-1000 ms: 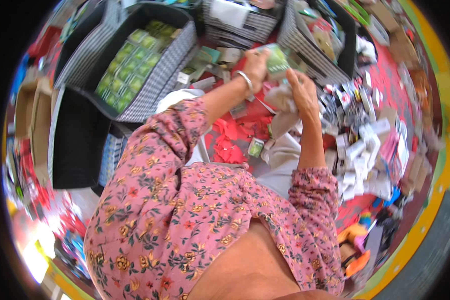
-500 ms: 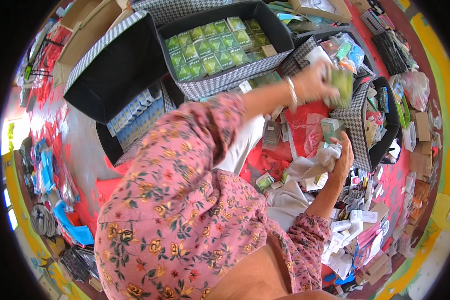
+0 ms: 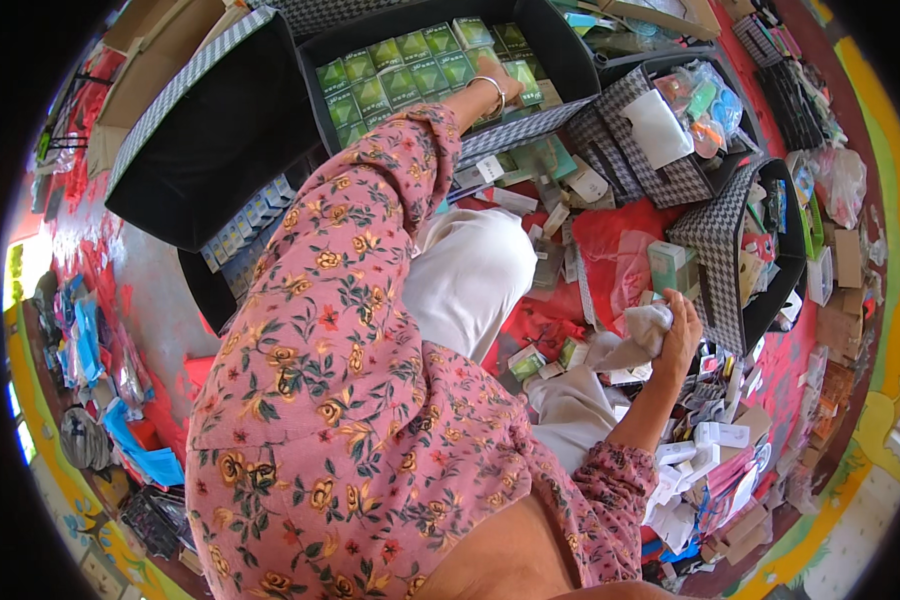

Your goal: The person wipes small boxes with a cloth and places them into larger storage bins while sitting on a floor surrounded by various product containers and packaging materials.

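Observation:
My left hand (image 3: 500,85), with a bangle at the wrist, reaches into a black-lined fabric bin (image 3: 530,120) with a houndstooth outside. Its fingers are closed on a small green box (image 3: 523,84). Rows of similar green boxes (image 3: 400,82) fill much of the bin. Off to the right, my right hand (image 3: 682,335) is wrapped round a bunched light grey cloth (image 3: 648,328); part of the cloth trails toward my leg. A pale green carton (image 3: 672,268) stands just beyond the right fingertips.
Left of the bin, another black bin (image 3: 210,140) leans over blue-and-white boxes (image 3: 245,225). Houndstooth bins (image 3: 705,255) with mixed goods stand at right. White cartons (image 3: 705,445) are heaped below my right forearm. Red sheeting (image 3: 610,235) covers part of the floor.
My left hand has swung from the right-hand bins to the left, carrying the green box into the large bin. The right hand stays near its place with the cloth.

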{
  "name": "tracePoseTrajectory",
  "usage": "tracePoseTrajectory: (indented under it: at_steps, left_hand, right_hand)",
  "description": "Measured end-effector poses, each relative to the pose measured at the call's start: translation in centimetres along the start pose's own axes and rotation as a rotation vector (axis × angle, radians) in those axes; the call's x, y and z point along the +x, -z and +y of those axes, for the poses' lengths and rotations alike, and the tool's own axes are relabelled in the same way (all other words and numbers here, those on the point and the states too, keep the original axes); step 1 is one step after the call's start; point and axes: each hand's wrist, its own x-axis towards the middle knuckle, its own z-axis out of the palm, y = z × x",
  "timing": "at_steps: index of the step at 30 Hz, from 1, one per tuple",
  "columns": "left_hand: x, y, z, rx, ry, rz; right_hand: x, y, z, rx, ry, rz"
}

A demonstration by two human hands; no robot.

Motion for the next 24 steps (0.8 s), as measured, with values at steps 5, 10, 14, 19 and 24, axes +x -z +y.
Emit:
tracePoseTrajectory:
  at_steps: [5,10,14,19,24]
  left_hand:
    - [-2.8,3.1,4.9,0.478,-0.071,-0.303]
    - [-1.1,3.6,5.5,0.819,-0.197,-0.404]
    - [-0.2,5.2,4.5,1.010,-0.344,-0.335]
    - [-0.8,6.2,2.2,0.727,-0.564,-0.007]
    - [-3.7,2.2,0.3,0.897,-1.228,-0.445]
  right_hand:
    - [0.4,0.6,1.0,-0.002,0.008,-0.003]
    - [0.0,-0.1,0.0,-0.004,-0.009,-0.025]
    - [-0.4,0.3,-0.3,-0.056,-0.013,-0.013]
    - [-1.0,0.0,-0.2,-0.037,0.016,0.033]
    - [-1.0,1.9,1.1,-0.206,0.142,0.103]
